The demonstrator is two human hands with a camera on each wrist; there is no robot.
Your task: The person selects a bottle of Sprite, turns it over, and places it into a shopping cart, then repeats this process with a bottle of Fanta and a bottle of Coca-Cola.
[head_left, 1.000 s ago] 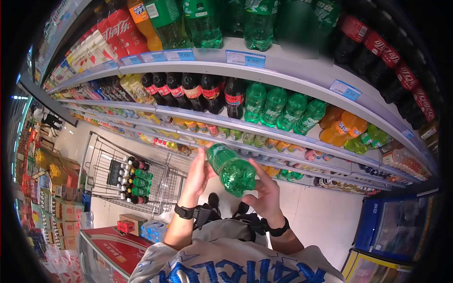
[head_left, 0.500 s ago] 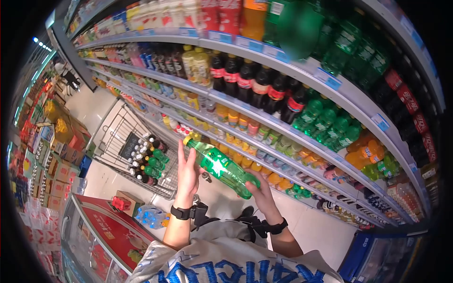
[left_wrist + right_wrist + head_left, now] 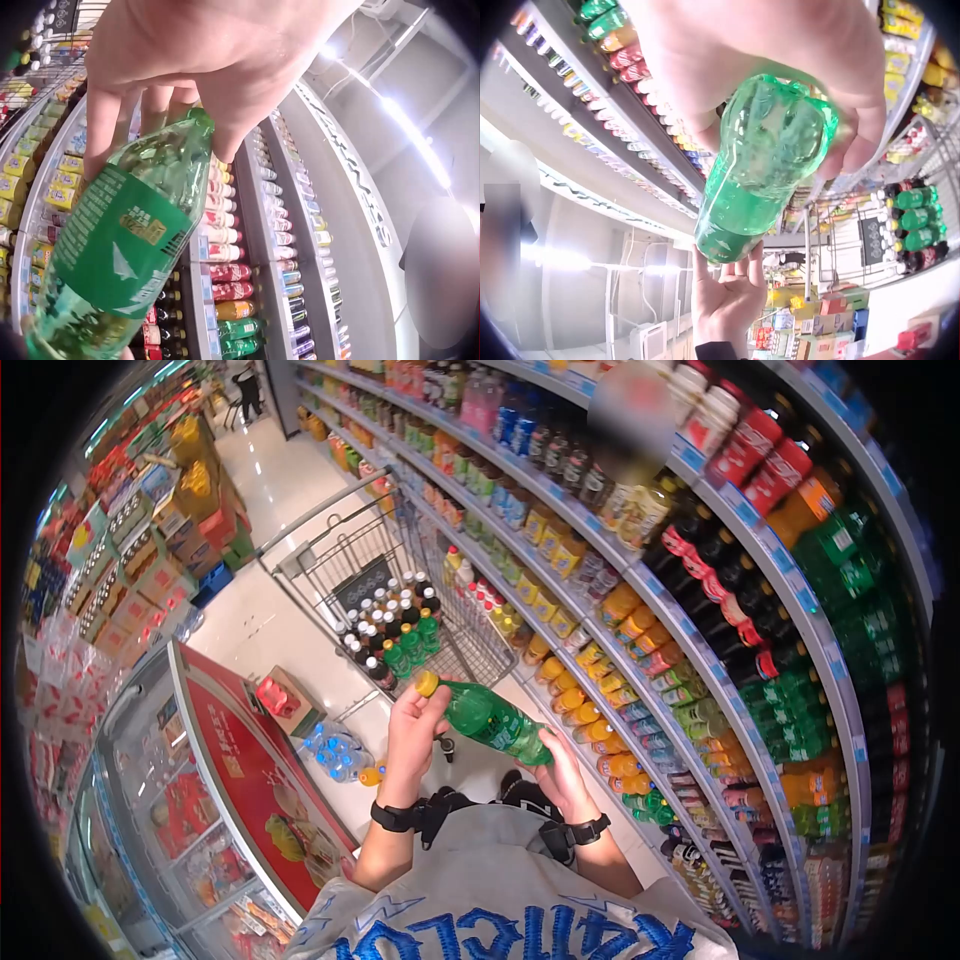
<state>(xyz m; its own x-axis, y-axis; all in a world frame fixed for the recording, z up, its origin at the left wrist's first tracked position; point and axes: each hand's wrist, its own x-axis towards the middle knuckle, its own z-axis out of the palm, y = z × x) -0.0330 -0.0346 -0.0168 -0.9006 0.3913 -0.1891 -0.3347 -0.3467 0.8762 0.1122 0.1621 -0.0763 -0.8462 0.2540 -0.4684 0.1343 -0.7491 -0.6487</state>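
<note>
"Where's the green bottle (image 3: 495,722) from your seat?"

"I see it up in the air, tilted, its yellow cap (image 3: 427,683) pointing towards the cart (image 3: 468,630). It's apart from the cart and from the shelves (image 3: 783,568)."

"And the grip?"

"I read the left hand (image 3: 410,730) as pinching at the cap end, while the right hand (image 3: 568,775) has its fingers curled round the base. How hard they squeeze, I can't tell."

"Which step would you call this?"

"Handling it between both hands, I'd judge, not setting it down. More bottles (image 3: 395,625) stand grouped in the cart; this one isn't among them."

"So what does the next move call for?"

"If it's towards the cart, I'd want the base supported, the bottle brought upright beside its neighbours, and both hands loosened only once it rests."
</note>
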